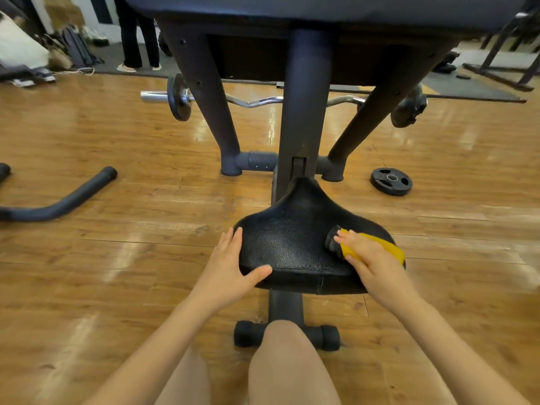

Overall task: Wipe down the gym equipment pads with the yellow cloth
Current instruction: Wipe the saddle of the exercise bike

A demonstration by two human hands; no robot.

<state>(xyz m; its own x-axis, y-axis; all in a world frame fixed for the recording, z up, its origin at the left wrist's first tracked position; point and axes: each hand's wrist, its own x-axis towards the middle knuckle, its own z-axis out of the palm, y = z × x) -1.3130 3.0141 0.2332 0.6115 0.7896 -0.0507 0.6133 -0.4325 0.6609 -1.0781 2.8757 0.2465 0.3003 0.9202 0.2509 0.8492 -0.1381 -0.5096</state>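
A black textured seat pad [295, 238] of a preacher-curl bench sits low in front of me. My left hand [230, 267] rests on the pad's left edge, fingers straight along the side and thumb across the front rim. My right hand [371, 264] presses a yellow cloth [380, 247] with a grey part flat onto the right side of the seat, fingers straight over it. The large dark arm pad [321, 10] spans the top of the view above the seat.
The bench's dark frame post [304, 112] and legs stand behind the seat. A curl bar [251, 102] with plates lies on the wood floor beyond; a loose weight plate [391, 181] lies right. A curved black bar [67, 200] lies left. A person's legs [137, 33] stand far back.
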